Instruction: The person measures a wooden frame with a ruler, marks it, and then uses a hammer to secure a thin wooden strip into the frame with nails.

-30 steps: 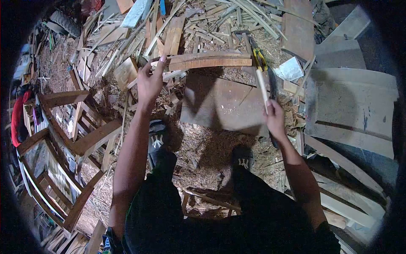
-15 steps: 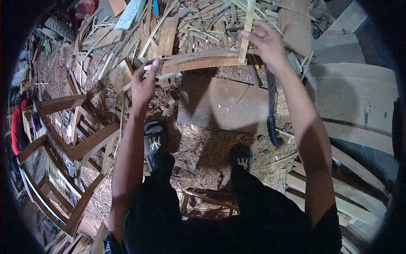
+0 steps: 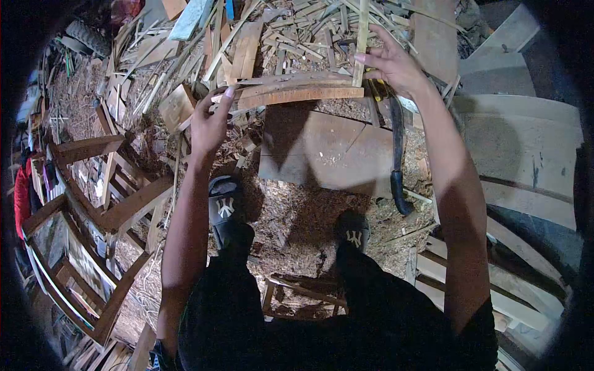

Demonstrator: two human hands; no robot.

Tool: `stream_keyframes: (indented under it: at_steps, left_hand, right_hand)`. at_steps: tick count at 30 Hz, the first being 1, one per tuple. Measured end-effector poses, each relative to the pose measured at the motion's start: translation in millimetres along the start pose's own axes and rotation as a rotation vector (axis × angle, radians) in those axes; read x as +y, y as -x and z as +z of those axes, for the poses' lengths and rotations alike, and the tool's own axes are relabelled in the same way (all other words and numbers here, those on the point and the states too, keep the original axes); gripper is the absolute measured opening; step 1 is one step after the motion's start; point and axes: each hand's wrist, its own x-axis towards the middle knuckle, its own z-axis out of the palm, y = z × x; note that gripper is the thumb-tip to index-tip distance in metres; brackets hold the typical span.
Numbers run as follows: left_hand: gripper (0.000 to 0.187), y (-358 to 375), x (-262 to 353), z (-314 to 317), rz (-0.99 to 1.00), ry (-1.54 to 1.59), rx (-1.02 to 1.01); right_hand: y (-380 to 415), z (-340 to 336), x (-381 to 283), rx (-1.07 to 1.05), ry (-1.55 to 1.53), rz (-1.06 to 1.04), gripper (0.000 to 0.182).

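Observation:
A curved wooden board (image 3: 297,96) lies crosswise ahead of me. At its left end is my left hand (image 3: 209,123), thumb raised and fingers closed around the end. My right hand (image 3: 396,68) pinches a thin pale wooden strip (image 3: 362,31) with the thumb across it; the index finger stretches away from it. The strip stands almost upright in view, its lower end against the board's right end. Below the right hand rests a machete-like tool with a dark handle (image 3: 399,185), its upper part partly hidden.
Beneath the board is a flat wooden panel (image 3: 334,154) on sawdust. Curved wooden frames (image 3: 117,216) stand at the left. Scrap sticks (image 3: 297,43) pile up at the back. Large boards (image 3: 520,142) and slats lie right. A low wooden stool (image 3: 303,290) is between my legs.
The thin strip has turned from a slant to nearly upright, showing a narrower face. My right hand has shifted slightly right, its index finger more extended. My left hand stays at the board's end.

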Motion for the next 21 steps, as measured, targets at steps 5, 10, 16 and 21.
stream_keyframes:
  at_steps: [5,10,16,21]
  left_hand:
    - [0.047,-10,-17,-1,0.038,-0.019,0.010]
    - [0.048,-7,-15,1,0.087,-0.014,0.028]
    - [0.049,-10,-14,1,0.054,0.011,0.007]
    - [0.049,-5,-7,1,0.027,0.025,0.001]
  right_hand:
    - [2,-7,7,-0.070,-0.099,-0.014,0.086]
    - [1,-12,17,-0.108,-0.073,-0.027,0.091]
    - [-4,-16,18,-0.139,0.141,-0.105,0.071]
    - [-1,-11,19,-0.140,0.123,-0.110,0.053]
